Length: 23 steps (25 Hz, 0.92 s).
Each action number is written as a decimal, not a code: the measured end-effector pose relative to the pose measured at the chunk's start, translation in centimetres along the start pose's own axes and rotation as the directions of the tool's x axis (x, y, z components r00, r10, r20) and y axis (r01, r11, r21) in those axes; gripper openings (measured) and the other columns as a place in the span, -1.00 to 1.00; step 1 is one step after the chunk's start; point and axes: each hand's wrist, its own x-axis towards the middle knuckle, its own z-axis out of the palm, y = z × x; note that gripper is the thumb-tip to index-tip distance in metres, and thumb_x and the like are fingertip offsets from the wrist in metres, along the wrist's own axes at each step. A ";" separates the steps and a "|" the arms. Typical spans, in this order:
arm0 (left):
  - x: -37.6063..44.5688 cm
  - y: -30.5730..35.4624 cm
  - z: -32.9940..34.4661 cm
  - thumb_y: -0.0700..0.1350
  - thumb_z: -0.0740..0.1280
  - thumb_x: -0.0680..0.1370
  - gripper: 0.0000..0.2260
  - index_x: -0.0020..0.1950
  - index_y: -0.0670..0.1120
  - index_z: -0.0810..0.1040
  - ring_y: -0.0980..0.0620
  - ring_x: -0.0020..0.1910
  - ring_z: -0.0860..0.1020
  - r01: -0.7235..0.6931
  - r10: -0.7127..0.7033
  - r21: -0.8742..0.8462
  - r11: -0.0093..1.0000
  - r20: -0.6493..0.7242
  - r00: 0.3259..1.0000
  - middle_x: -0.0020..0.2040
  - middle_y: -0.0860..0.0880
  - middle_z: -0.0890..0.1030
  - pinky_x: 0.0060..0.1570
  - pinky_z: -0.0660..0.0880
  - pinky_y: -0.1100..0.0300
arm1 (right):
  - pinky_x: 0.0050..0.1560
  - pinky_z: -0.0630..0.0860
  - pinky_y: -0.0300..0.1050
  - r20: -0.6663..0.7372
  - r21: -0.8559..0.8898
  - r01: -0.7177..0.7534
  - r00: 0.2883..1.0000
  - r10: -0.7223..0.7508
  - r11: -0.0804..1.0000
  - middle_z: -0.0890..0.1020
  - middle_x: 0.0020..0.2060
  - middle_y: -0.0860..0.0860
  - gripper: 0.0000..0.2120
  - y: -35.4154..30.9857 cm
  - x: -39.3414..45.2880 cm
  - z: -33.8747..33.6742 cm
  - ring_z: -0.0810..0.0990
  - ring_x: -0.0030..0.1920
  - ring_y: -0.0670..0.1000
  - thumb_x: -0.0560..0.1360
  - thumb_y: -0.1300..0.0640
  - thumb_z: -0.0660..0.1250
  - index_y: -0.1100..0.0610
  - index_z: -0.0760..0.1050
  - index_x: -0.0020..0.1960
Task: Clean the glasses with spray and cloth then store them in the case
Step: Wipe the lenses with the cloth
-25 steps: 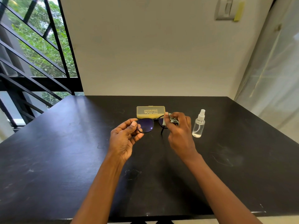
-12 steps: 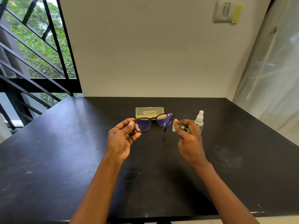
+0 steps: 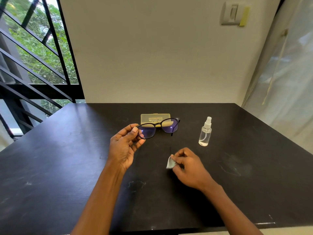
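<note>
Filling the lower half of the head view, a black table is running back to a plain pale wall, with a barred window and green leaves at upper left and a translucent curtain at right.

Just left of centre, the left hand is holding the black-framed glasses up by their left end, thumb and fingertips pinching the frame at the hinge. The temples look unfolded, and the lenses are showing a faint violet sheen. Whether they are fully clean cannot be told.

Lower and right of centre, the right hand is hovering low over the table, thumb and forefinger pinching a small pale cleaning cloth, the other fingers curled in. The cloth is well apart from the lenses, so no wiping is happening at this moment.

Right of centre, a clear spray bottle is standing upright, partly filled and untouched.

Behind the glasses, near the wall, a yellowish translucent glasses case is lying flat with its lid closed; the frame is overlapping its lower edge in the picture.

As a judgement, the cleaning looks close to done or paused, while storing is all still ahead: setting down the cloth, opening the case, folding the temples and laying the glasses inside. Nothing is blocking the case, though both hands are occupied.
</note>
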 end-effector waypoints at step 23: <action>-0.3 -0.7 -2.3 0.05 0.65 -0.01 -0.51 -0.15 -0.07 0.68 0.00 -0.30 0.63 0.065 -0.060 -0.010 0.998 0.261 0.963 -0.29 -0.09 0.64 -0.32 0.61 0.21 | -0.57 0.47 -0.33 0.410 0.856 -0.156 0.786 0.463 -0.492 0.57 -0.19 0.18 -0.90 -2.1 4.4 -6.1 0.48 -0.35 -0.05 0.53 0.25 0.25 0.30 0.46 -0.11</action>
